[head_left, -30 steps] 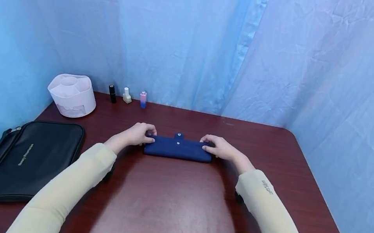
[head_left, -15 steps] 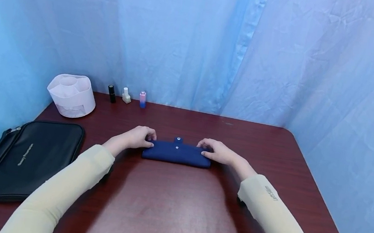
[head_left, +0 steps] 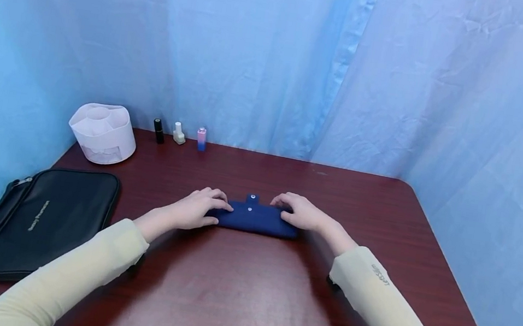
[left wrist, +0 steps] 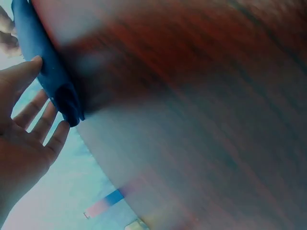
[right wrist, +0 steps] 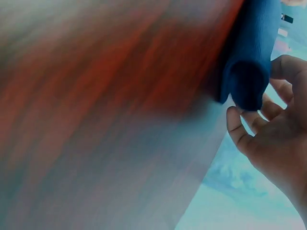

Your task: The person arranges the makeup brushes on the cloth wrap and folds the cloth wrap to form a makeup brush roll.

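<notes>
A navy blue rolled case (head_left: 259, 220) lies across the table, its snap tab (head_left: 252, 199) sticking up from the far edge with one stud showing and a second stud on the case below it. My left hand (head_left: 193, 210) rests over the left end, fingers extended across the top and thumb at the near edge. At the right end my right hand (head_left: 302, 212) grips the case, thumb on the near side and fingers bent over the far edge. In the right wrist view the end of the case (right wrist: 247, 72) is a hollow, tube-like fold.
A black zipped bag (head_left: 66, 214) lies on the left of the brown table (head_left: 244, 293). Behind it stands a white divided organizer (head_left: 103, 137). Along the back edge are a black tube (head_left: 158, 131), a white-capped bottle (head_left: 179, 134) and a pink-and-blue bottle (head_left: 202, 138). Blue curtains (head_left: 255, 63) surround the table.
The case has shifted slightly toward me. My left hand has loosened from its end and slid to the right over the top, fingers now spread. The right hand stays at its end.
</notes>
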Available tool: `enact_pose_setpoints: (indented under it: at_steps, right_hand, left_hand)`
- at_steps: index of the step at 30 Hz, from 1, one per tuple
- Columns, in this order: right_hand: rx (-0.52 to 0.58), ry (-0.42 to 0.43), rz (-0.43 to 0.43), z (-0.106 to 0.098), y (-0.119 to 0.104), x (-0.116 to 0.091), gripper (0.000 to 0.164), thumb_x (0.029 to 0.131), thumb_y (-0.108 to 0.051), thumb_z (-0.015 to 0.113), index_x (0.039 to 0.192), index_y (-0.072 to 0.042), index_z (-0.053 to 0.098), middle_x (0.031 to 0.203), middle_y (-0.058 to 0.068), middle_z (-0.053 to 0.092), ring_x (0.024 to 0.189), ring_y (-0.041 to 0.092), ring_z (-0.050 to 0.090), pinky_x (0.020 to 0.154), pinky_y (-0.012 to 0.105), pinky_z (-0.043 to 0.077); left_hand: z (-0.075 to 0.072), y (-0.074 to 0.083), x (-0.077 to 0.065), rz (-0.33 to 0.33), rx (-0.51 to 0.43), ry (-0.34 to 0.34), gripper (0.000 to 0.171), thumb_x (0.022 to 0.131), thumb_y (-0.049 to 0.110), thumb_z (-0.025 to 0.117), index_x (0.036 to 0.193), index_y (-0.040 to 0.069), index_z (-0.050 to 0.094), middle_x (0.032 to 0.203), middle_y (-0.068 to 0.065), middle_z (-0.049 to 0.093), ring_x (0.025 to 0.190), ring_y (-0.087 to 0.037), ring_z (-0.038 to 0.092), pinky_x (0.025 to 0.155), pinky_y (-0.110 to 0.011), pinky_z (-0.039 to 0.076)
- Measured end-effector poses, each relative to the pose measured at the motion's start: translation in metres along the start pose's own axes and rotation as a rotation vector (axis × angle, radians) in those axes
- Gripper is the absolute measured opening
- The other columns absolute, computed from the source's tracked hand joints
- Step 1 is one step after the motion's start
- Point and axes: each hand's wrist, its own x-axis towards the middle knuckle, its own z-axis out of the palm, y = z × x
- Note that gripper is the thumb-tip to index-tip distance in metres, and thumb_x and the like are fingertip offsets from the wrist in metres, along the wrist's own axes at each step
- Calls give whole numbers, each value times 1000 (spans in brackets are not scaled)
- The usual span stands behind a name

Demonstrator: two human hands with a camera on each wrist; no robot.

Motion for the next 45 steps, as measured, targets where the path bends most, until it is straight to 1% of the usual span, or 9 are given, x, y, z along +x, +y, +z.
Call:
enact_pose_setpoints:
  at_steps: [6,13,18,22,25,31,35,40,45]
  right_hand:
    - [-4,-32,52,4,-9,25,32,95,-23,54,126,-15,57,123,7,56,112,22,52,97,41,42]
    - [11,-34,78,3,-13,44,44,91,-34,60,129,-11,58,124,10,52,113,25,51,98,43,40]
    - [88,-36,81,4,-16,50,39,92,-32,60,125,-11,60,121,9,52,106,23,52,95,41,42]
    - [201,12,77,8,-19,51,27,91,-24,63,115,-12,60,111,6,59,93,19,57,85,36,46]
    - [243,64,55,12,-22,51,19,90,-20,65,107,-13,60,102,2,66,90,14,61,81,32,49]
    - [197,186,-13,16,-31,44,7,89,-20,66,96,-17,66,94,-3,70,89,8,65,81,31,52]
    - [165,219,-72,17,-33,40,4,89,-20,66,93,-19,67,92,-6,69,87,6,64,83,31,52]
    - [147,212,-130,21,-34,33,12,87,-22,68,99,-19,68,94,-6,68,86,6,62,80,28,52]
    - [67,231,-187,28,-36,29,26,84,-22,73,109,-18,66,101,-4,66,90,10,60,82,28,51]
  left_hand:
    - [4,-2,-1,-24,-23,-21,38,89,18,67,126,20,60,129,-8,51,118,-28,45,94,-51,41]
    - [3,-2,0,-48,-32,-34,38,90,19,65,127,21,59,130,-8,50,119,-27,44,95,-51,40]
    - [2,-2,1,-61,-50,-37,37,90,19,65,127,21,60,131,-8,49,118,-28,44,94,-53,41]
    - [2,-2,1,-63,-59,-38,36,90,18,65,126,20,60,130,-9,50,118,-28,44,95,-51,42]
    - [2,-2,1,-54,-60,-40,36,90,17,64,126,19,60,130,-10,50,117,-28,45,97,-49,42]
    - [1,1,2,-39,-64,-40,37,90,16,64,127,17,60,130,-10,50,116,-28,46,100,-44,41]
    - [2,1,3,-42,-57,-39,36,90,16,65,126,17,60,129,-11,50,114,-28,47,99,-43,41]
    - [3,2,4,-60,-53,-39,36,89,16,65,125,17,61,129,-11,50,114,-29,47,99,-44,42]
    - [3,3,4,-70,-49,-38,37,89,15,66,125,17,61,128,-11,51,113,-29,47,98,-45,42]
